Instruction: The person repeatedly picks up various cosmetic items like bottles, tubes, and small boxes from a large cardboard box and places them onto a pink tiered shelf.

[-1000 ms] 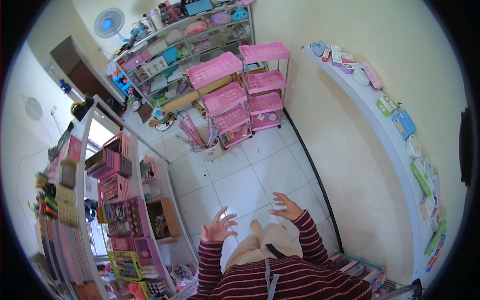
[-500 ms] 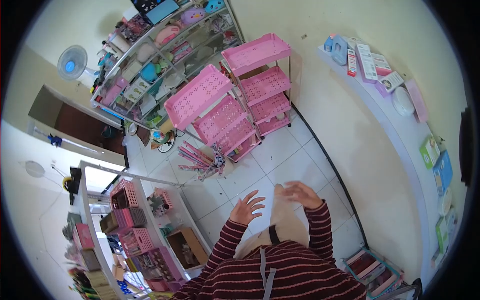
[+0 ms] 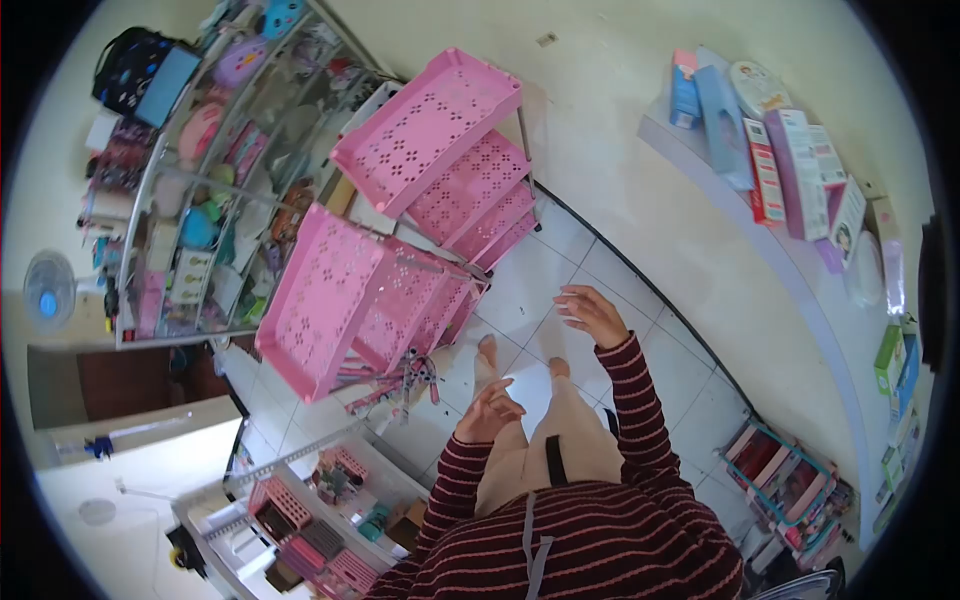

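Hands hang empty above the tiled floor [image 3: 560,270]: the left hand [image 3: 490,410], fingers loosely curled, is nearest the pink rack [image 3: 350,300] (a bucket of rolls [image 3: 400,375] sits under it), and the right hand [image 3: 592,315] is spread, palm down.

Ahead and to the left of the left hand [image 3: 489,411] stand two tiered racks [image 3: 360,300], side by side. The wall shelf [image 3: 800,270] with boxes [image 3: 790,170] runs to the right of the right hand [image 3: 592,315].
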Demonstrator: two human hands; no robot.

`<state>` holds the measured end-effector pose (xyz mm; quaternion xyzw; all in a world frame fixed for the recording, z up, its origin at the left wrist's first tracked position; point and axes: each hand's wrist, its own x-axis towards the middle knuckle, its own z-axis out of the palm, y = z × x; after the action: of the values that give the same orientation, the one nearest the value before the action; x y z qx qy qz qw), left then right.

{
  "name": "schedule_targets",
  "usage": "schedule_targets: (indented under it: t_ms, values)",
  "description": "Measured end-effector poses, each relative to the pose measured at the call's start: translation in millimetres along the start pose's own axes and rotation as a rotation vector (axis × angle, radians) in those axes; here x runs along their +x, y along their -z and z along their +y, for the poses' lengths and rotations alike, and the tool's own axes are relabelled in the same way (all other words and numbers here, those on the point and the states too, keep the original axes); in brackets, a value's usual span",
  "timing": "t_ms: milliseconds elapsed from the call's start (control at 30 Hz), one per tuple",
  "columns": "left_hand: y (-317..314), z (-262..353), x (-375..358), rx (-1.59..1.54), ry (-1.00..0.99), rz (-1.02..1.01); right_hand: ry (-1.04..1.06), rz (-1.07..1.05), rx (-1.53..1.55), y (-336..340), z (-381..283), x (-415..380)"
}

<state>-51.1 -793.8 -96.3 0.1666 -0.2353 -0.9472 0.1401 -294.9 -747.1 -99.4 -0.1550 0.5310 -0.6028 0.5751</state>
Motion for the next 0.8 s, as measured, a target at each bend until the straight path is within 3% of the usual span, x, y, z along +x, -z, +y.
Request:
schedule_targets:
  t_ms: [167,233,300,333,367,400,433,467,500,533,567,633,700,767,800]
  values:
    - [91.8,11.5,57.4,-0.012,0.348,0.037,-0.170,0.234,0.133,11.3,70.9,51.7]
    - [132.7,13.0,88.4,0.241,0.512,0.100,-0.217,0.291,0.182,20.6,113.0,81.6]
    - [192.9,-5.1,122.4,0.236,0.535,0.131,-0.280,0.331,0.212,34.4,162.3,109.1]
    - [199.0,-3.4,142.6,0.429,0.573,0.277,-0.313,0.348,0.192,39.7,182.0,125.9]
    - [219.3,-10.4,161.7,0.427,0.562,0.330,-0.258,0.323,0.043,51.1,205.7,145.9]
    - [262.0,-24.7,187.9,0.478,0.538,0.124,-0.220,0.290,-0.098,63.1,236.8,164.0]
    - [307.0,-46.4,199.2,0.446,0.452,0.153,-0.087,0.293,-0.073,74.6,270.7,183.5]
    - [338.8,-70.2,217.4,0.879,-0.161,-0.090,-0.219,0.327,0.053,79.9,285.6,201.0]
    - [365.4,-72.7,237.5,0.634,0.367,0.149,-0.339,0.436,0.109,72.2,281.6,216.5]
    - [350.9,-68.6,261.4,0.588,0.486,0.486,-0.351,0.419,0.133,82.4,303.6,235.5]
    - [358.0,-75.1,279.9,0.577,0.428,0.663,-0.368,0.391,0.057,93.1,322.1,254.8]
    - [416.4,-101.8,311.1,0.759,0.385,0.785,-0.207,0.378,-0.232,113.3,363.4,290.1]
    - [487.7,-127.2,338.0,1.267,0.170,0.669,-0.045,0.460,-0.387,132.8,402.3,323.3]
    - [505.5,-122.4,365.8,1.901,0.140,0.557,0.180,0.447,-0.533,148.4,420.1,341.1]
    - [519.7,-126.6,376.4,1.799,-0.025,0.615,0.238,0.461,-0.668,157.0,435.6,351.7]
